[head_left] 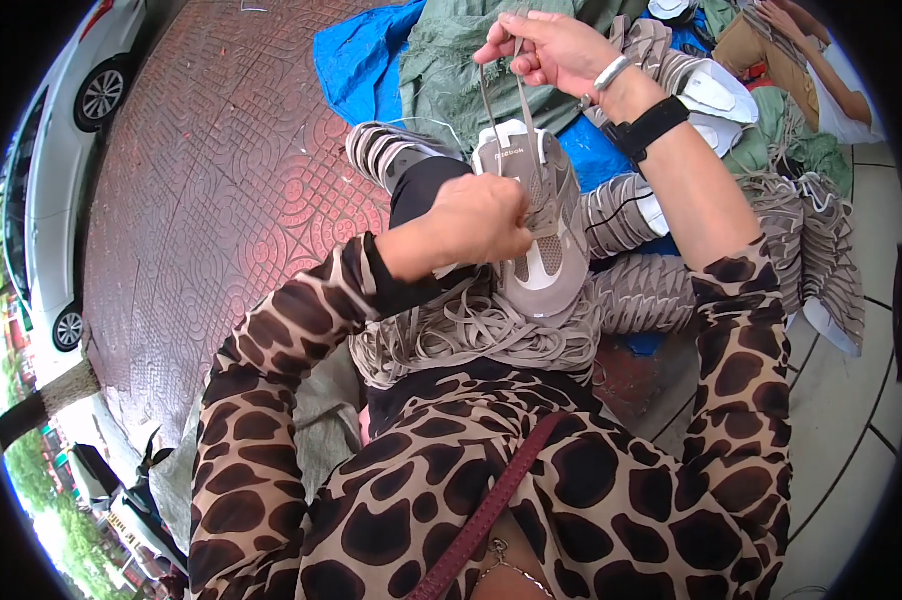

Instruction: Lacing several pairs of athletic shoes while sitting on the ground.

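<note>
A beige-and-grey sneaker (556, 275) with white parts rests in front of my lap, its toe towards me. My right hand (561, 55) is raised beyond the shoe, fingers closed on a beige shoelace (527, 110) that stretches up from the upper lacing in two strands. Low over the sneaker's lacing, my left hand (476, 220) is closed, its fingertips against the front of the shoe. Whatever it pinches is hidden by the fingers. Across my lap, under the toe, lies a thick heap of loose beige shoelaces (451, 335).
Stacked beige shoe pieces (646, 290) lie to the right, with another stack (821, 250) farther right. Green sacking (451, 60) and a blue sheet (356, 60) spread beyond the shoe. Another person's arm (831, 75) shows at top right. A silver car (56, 180) stands left on red paving.
</note>
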The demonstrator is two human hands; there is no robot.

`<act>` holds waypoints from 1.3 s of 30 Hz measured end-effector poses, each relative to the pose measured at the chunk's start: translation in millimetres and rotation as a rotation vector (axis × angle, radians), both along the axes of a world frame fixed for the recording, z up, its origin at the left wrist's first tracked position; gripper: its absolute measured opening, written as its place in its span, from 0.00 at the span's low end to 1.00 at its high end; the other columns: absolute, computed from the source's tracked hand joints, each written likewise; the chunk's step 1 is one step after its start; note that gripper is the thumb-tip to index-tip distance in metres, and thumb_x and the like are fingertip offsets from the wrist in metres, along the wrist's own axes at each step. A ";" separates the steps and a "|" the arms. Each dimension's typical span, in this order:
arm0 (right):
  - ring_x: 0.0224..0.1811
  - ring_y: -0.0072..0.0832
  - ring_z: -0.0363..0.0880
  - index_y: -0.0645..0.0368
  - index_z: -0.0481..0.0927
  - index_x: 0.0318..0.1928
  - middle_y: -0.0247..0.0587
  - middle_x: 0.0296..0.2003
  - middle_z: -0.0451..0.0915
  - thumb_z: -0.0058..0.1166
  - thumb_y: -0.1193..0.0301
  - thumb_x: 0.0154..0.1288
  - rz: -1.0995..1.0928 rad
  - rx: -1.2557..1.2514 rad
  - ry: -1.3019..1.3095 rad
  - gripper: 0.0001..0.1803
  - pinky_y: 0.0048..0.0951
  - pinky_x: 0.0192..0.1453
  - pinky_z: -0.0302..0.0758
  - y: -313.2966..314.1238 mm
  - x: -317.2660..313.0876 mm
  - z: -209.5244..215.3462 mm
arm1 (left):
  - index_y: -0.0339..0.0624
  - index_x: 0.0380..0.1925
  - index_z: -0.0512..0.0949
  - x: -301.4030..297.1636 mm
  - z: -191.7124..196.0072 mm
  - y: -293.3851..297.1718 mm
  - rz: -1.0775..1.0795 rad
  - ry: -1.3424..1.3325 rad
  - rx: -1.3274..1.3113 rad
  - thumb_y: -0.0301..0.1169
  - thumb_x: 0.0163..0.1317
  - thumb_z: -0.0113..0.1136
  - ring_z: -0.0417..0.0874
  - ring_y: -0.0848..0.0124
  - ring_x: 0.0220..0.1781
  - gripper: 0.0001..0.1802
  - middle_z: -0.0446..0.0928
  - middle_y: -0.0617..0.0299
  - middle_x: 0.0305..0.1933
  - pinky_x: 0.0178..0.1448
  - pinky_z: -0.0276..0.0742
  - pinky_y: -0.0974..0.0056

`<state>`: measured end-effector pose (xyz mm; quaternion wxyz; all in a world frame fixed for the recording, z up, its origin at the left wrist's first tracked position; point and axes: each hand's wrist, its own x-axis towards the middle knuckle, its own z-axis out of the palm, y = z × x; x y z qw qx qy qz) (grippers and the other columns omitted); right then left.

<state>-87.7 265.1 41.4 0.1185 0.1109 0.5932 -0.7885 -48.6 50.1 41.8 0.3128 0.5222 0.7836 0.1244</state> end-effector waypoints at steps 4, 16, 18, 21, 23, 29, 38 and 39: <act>0.29 0.15 0.76 0.56 0.75 0.40 0.38 0.35 0.81 0.42 0.60 0.72 0.022 0.076 0.069 0.14 0.17 0.33 0.77 10.2 1.6 -4.7 | 0.42 0.24 0.73 -1.2 -18.3 11.3 0.026 0.618 0.402 0.32 0.50 0.55 0.79 0.58 0.28 0.06 0.75 0.55 0.24 0.36 0.72 0.55; 0.34 0.25 0.82 0.59 0.76 0.36 0.36 0.29 0.80 0.44 0.59 0.70 -0.004 0.269 0.191 0.16 0.26 0.39 0.80 13.0 -0.6 -30.1 | 0.51 0.46 0.75 40.0 -31.8 -2.3 0.057 0.341 0.513 0.39 0.53 0.61 0.75 0.61 0.46 0.19 0.75 0.60 0.42 0.51 0.63 0.56; 0.28 0.22 0.78 0.59 0.75 0.33 0.37 0.27 0.79 0.42 0.60 0.71 -0.047 0.393 0.283 0.16 0.24 0.32 0.76 20.5 -20.0 -29.3 | 0.57 0.59 0.68 49.3 -35.6 -4.3 -0.003 0.507 0.540 0.44 0.49 0.65 0.67 0.63 0.56 0.34 0.68 0.64 0.53 0.57 0.58 0.55; 0.23 0.20 0.76 0.59 0.74 0.30 0.37 0.24 0.79 0.40 0.62 0.72 -0.030 0.371 0.470 0.17 0.22 0.26 0.74 37.3 -29.0 -32.6 | 0.58 0.65 0.61 49.0 -32.4 -1.4 0.089 0.469 0.548 0.45 0.44 0.69 0.64 0.61 0.59 0.45 0.64 0.61 0.59 0.61 0.56 0.54; 0.26 0.23 0.80 0.59 0.74 0.29 0.37 0.23 0.79 0.41 0.62 0.72 -0.094 0.429 0.246 0.17 0.22 0.29 0.76 27.0 -31.7 -21.1 | 0.52 0.64 0.60 36.5 -29.9 -10.3 0.262 0.366 0.582 0.46 0.44 0.69 0.60 0.56 0.65 0.46 0.59 0.54 0.64 0.63 0.54 0.51; 0.28 0.28 0.83 0.60 0.75 0.30 0.38 0.24 0.80 0.41 0.62 0.72 0.126 0.277 0.253 0.17 0.26 0.31 0.77 12.0 -54.1 6.5 | 0.32 0.47 0.74 -45.3 -45.4 9.5 0.513 -0.687 0.658 0.44 0.69 0.48 0.69 0.67 0.59 0.23 0.71 0.51 0.57 0.64 0.60 0.63; 0.22 0.30 0.81 0.60 0.78 0.31 0.43 0.30 0.81 0.44 0.65 0.64 0.501 1.258 -0.397 0.13 0.29 0.17 0.73 -10.4 -27.8 72.7 | 0.35 0.35 0.77 -91.0 -22.6 6.5 0.607 -0.884 0.822 0.40 0.71 0.40 0.78 0.68 0.43 0.21 0.79 0.56 0.38 0.57 0.69 0.64; 0.28 0.25 0.82 0.61 0.77 0.35 0.38 0.29 0.81 0.44 0.58 0.69 0.585 1.065 -0.193 0.18 0.23 0.28 0.80 -7.5 2.9 82.5 | 0.34 0.37 0.78 -96.5 -15.4 -0.4 0.542 -0.763 0.796 0.38 0.72 0.40 0.78 0.69 0.43 0.21 0.79 0.56 0.38 0.56 0.70 0.64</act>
